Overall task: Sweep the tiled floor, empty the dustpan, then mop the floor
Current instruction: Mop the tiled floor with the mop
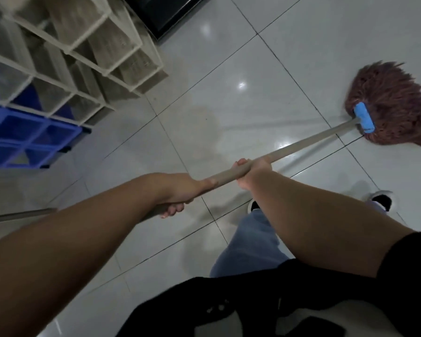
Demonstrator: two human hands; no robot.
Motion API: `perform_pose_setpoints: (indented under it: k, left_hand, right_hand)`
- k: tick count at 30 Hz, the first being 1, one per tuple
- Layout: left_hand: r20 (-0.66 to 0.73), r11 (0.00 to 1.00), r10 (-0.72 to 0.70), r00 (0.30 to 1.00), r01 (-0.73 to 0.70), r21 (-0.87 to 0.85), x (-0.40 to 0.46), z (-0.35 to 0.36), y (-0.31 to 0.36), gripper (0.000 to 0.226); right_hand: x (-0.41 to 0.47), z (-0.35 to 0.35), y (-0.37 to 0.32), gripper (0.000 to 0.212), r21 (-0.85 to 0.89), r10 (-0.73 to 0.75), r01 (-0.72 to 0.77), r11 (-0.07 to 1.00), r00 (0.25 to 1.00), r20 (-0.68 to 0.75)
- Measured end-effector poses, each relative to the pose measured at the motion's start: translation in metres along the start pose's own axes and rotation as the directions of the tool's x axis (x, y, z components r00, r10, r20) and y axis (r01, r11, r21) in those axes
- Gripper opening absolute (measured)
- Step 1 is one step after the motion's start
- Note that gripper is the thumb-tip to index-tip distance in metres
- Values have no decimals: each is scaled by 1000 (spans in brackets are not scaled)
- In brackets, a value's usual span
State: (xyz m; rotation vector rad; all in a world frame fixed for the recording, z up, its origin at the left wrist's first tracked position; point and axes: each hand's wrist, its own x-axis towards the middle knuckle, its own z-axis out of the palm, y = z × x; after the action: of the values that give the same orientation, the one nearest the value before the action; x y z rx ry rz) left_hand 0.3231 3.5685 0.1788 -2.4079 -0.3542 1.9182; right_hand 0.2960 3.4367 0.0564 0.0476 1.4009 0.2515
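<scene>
Tiled floor (229, 76) filled most of the view, glossy w/ a damp-looking patch near centre. Judging by that, sweep & dustpan steps were prob. done and mopping was under way; no broom or dustpan in sight to confirm. Cream shelf rack (78, 52) stood at 10–11 o'clock, blue crate (27, 132) at 9, dark unit (165, 10) at 12: those edges boxed in the left & top. Open room lay from 1 to 4 o'clock. Mop (387, 105) sat at 2–3 o'clock, reddish strands flat on the floor, blue clamp on top, pale handle (301, 142) running back toward centre. Left hand (180, 190) had its grip wrapped round the handle's near end; right hand (250, 171) clamped just ahead. Shoes at 4 o'clock were near the mop's pull-back path.
</scene>
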Motion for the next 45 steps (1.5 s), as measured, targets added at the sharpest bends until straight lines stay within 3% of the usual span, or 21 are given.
perform_pose_setpoints:
  k: [5, 9, 15, 21, 27, 31, 45]
  left_hand:
    - [-5, 997, -53, 999, 54, 62, 4, -35, 40, 65]
    - [-29, 990, -72, 997, 75, 119, 6, -47, 109, 68]
    - [42, 994, 11, 999, -16, 109, 32, -11, 294, 70]
    - [132, 985, 156, 979, -164, 52, 35, 46, 534, 68]
    - [182, 967, 254, 950, -251, -38, -8, 91, 726, 79]
    - [208, 958, 284, 936, -288, -10, -36, 102, 818, 90]
    - [275, 970, 234, 933, -242, -6, -56, 79, 1061, 82]
  right_hand:
    - [0, 25, -31, 45, 70, -56, 51, 996, 996, 72]
    - [1, 36, -95, 48, 108, -87, 83, 991, 996, 36]
    - [9, 1, -289, 49, 139, -176, 172, 975, 984, 16]
    - [-12, -58, -518, 29, 126, -354, 356, 926, 935, -38]
    - [-49, -98, -680, 43, 271, -389, 389, 881, 920, -57]
    - [-76, -104, -764, 43, 286, -433, 441, 851, 896, -94]
    - [-99, -83, -1009, 45, 170, -412, 455, 874, 880, -238]
